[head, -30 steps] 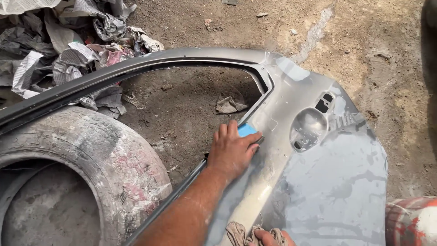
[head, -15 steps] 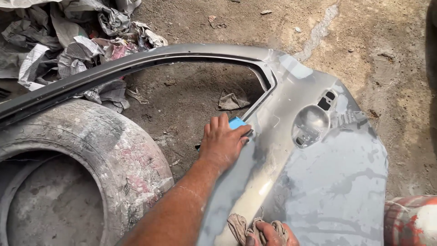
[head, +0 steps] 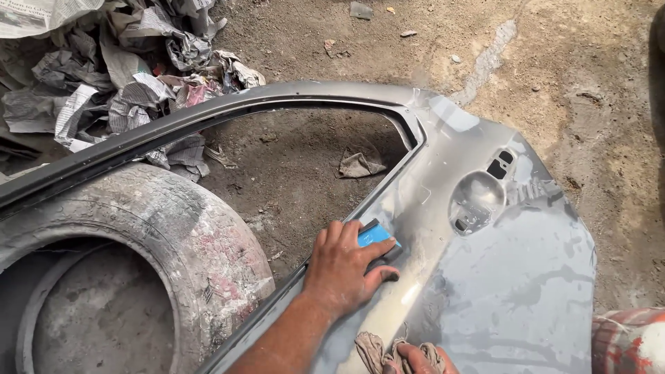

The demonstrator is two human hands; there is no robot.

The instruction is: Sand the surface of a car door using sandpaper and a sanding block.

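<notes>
A heap of crumpled newspaper (head: pixel 104 76) lies at the top left on the dirt ground (head: pixel 575 76), and below it a worn tyre (head: pixel 138 256) props the left side of a grey car panel (head: pixel 512 291), whose window frame arches over bare earth and a small rag (head: pixel 359 165). The left hand (head: pixel 343 270) lies flat on the panel just below the lower window edge, fingers spread and curled lightly over a blue sanding block (head: pixel 377 237), pressing it to the metal. At the panel's bottom edge the right hand (head: pixel 415 359) is closed on a crumpled cloth (head: pixel 377 350); only its fingers show. Right of the block sits a round recess (head: pixel 476 201) with small cut-outs. Resting on only the tyre, the panel could rock or slide under hard pressure, and the block, loosely covered, might skid off the window edge or catch in the recess, gouging the surface
</notes>
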